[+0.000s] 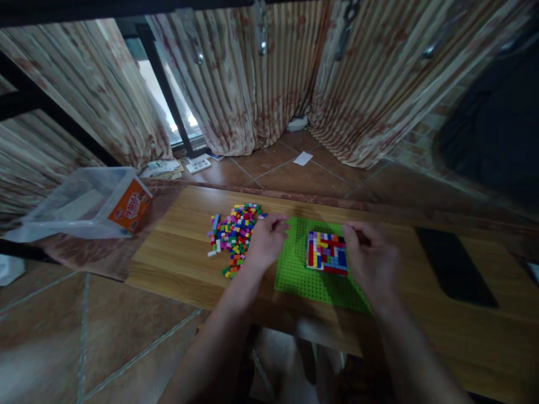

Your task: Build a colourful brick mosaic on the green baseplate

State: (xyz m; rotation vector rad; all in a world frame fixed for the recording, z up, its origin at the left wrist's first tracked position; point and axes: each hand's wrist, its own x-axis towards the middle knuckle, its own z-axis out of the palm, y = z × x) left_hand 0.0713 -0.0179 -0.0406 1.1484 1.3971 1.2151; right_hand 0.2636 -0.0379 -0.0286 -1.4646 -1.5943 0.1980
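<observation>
A green studded baseplate point(295, 275) lies on the wooden table. On it sits a flat, many-coloured block of toy building bricks point(327, 252), with red, blue, yellow, white and purple pieces. My left hand point(267, 241) is curled over the plate's left edge, between the plate and a heap of loose bricks point(240, 230). Its fingertips are drawn together, and whatever they may hold is too small to see. At the block's right side, my right hand point(373, 258) is pinched and slightly blurred. It hides part of the plate, and its fingertips' contents cannot be made out.
A dark flat rectangular object point(457, 266) lies on the wooden table point(168, 252) at the right. Beyond the table's left end stands a clear plastic bin point(88, 207) with an orange label. Papers point(162, 168) are on the tiled floor by the striped curtains point(236, 84).
</observation>
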